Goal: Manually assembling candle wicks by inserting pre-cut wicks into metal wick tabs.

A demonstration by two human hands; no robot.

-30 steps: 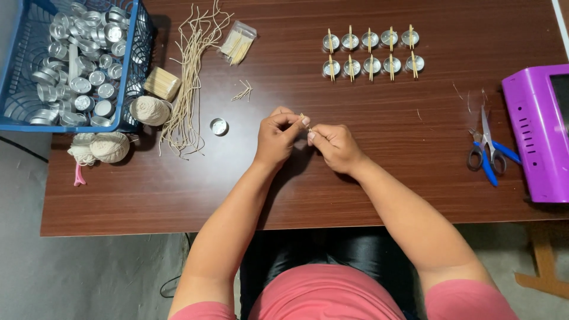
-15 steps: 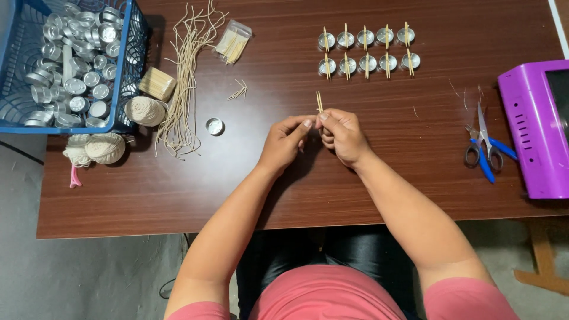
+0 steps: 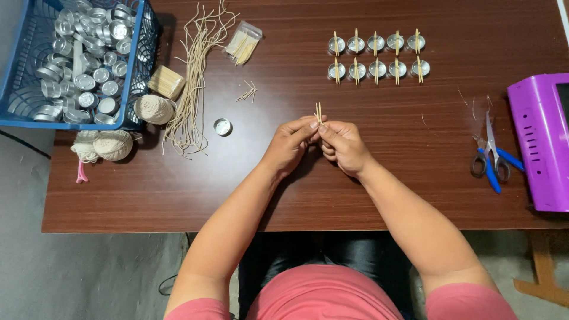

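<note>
Over the middle of the dark wooden table (image 3: 178,189), my left hand (image 3: 290,144) and my right hand (image 3: 342,145) meet fingertip to fingertip. Together they pinch a pair of thin wooden sticks (image 3: 318,112) that stand upright above the fingers. What else lies between the fingers is hidden. A single small metal cup (image 3: 222,126) sits on the table to the left of my left hand. Two rows of metal cups with sticks laid across them (image 3: 376,56) stand at the far side.
A blue basket (image 3: 136,65) full of metal cups sits at the far left. Beside it lie cut string lengths (image 3: 192,77), string balls (image 3: 153,109), a bundle of sticks (image 3: 166,82) and a bagged stick pack (image 3: 244,42). Blue-handled scissors (image 3: 491,157) and a purple machine (image 3: 542,139) are at the right.
Both hands have shifted slightly toward the far side, and the pair of sticks now shows upright above the fingertips.
</note>
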